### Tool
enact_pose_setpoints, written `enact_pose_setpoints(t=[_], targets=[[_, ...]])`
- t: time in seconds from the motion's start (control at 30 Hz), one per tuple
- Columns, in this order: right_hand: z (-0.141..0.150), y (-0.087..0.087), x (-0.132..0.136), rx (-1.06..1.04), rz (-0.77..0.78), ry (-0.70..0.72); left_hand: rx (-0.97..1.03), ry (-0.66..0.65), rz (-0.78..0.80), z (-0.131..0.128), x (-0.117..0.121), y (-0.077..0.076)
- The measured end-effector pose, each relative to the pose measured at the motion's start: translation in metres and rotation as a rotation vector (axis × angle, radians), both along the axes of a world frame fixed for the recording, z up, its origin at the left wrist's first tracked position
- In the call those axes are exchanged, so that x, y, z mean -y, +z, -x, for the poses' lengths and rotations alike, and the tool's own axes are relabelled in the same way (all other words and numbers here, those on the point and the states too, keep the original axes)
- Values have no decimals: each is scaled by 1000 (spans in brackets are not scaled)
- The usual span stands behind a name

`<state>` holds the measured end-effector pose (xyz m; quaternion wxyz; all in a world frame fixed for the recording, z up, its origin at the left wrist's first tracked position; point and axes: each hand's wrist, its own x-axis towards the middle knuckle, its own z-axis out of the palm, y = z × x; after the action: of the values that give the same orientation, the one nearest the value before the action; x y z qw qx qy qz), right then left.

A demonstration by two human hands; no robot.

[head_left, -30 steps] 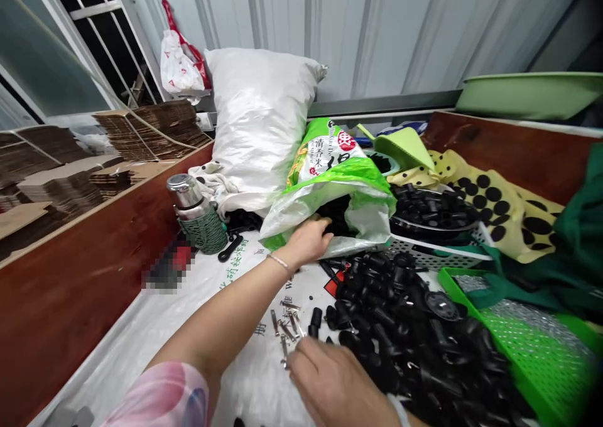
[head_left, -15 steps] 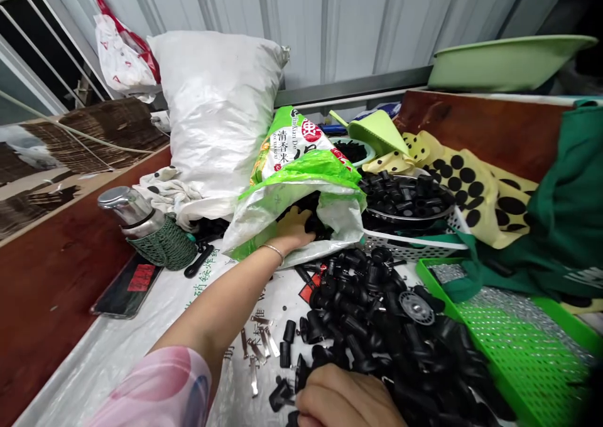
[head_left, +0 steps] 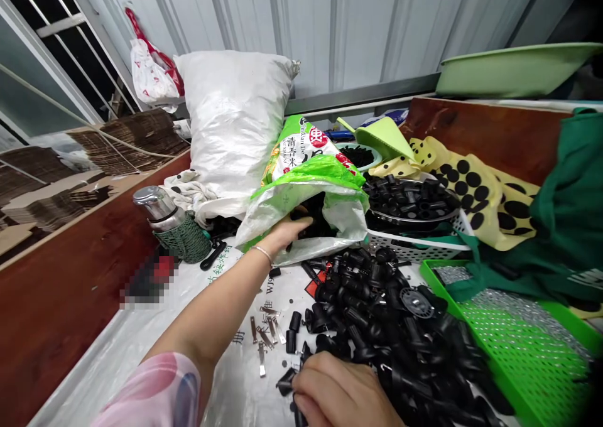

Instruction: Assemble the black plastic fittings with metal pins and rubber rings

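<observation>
My left hand [head_left: 293, 231] reaches into the mouth of a green and white rice bag [head_left: 311, 141] that lies on its side. Its fingertips are hidden among dark parts inside, so their grip does not show. At the bottom edge my right hand [head_left: 342, 392] is closed, fingers curled round a black plastic part [head_left: 288, 382], at the near left side of a heap of black plastic parts [head_left: 377, 314]. A grey slotted disc [head_left: 417, 302] lies on the heap. Several thin metal strips [head_left: 264, 336] and two small black cylinders [head_left: 293, 331] lie left of it.
A full white sack [head_left: 235, 113] stands behind, beside a steel flask [head_left: 157, 207] in a green knitted sleeve. To the right are a pan of black parts [head_left: 409, 198], a green tray [head_left: 527, 364] and a dark green cloth [head_left: 565, 207]. Red-brown boards [head_left: 94, 238] edge the table.
My left hand's fingers, spread over the parts in the bag before, now reach down among them. My right hand stays near the heap. The view has shifted slightly left and up.
</observation>
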<state>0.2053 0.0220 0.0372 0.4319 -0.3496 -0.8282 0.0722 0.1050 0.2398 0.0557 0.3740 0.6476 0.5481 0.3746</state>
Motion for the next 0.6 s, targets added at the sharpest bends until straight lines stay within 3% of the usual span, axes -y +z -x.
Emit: enact_pose_setpoints(t=[0.17, 0.3, 0.4, 0.6], targets=[[-2, 6, 13, -31, 152, 49, 41, -210, 148, 49, 81, -4], [-1, 7, 18, -56, 167, 97, -66, -130, 58, 98, 133, -22], [3, 4, 16, -48, 143, 150, -134, -58, 54, 120, 153, -31], [2, -2, 10, -12, 176, 153, 47, -24, 221, 141, 166, -32]])
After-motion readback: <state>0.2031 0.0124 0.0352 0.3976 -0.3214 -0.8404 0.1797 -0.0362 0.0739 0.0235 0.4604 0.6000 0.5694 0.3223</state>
